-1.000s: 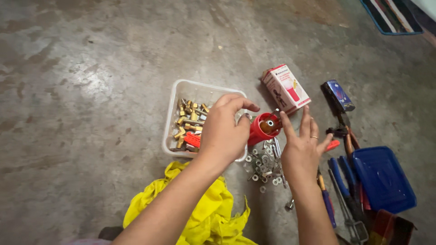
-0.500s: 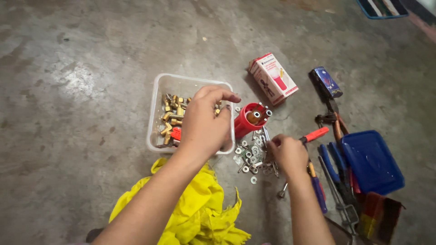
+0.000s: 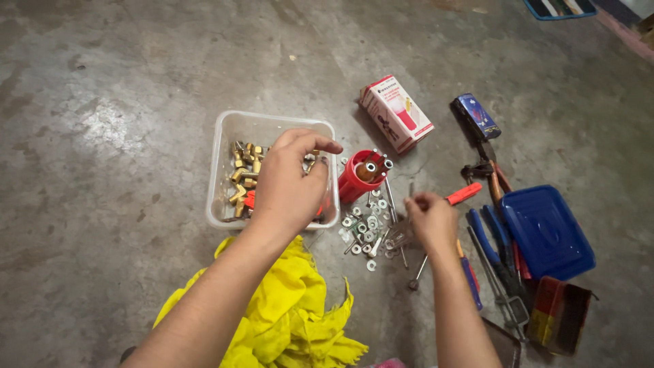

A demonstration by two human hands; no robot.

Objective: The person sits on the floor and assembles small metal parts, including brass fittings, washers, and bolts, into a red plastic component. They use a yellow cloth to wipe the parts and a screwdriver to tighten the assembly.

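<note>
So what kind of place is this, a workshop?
Probably an informal workshop or garage floor: bare concrete floor, loose nuts and washers, a plastic tub of brass fittings, and pliers lying about.

Bare grey concrete floor (image 3: 122, 82) is taking up pretty much everything, scuffed and stained; light is glaring off a shiny patch at left; the edges are falling into shadow.

Left hand (image 3: 289, 184) hides, perhaps, the tub's (image 3: 225, 129) fittings.

Left hand (image 3: 289, 180): palm down, fingers curled, forearm bare and extended. Right hand (image 3: 430, 219): lower, fingertips pinched together, forearm bare.
</note>
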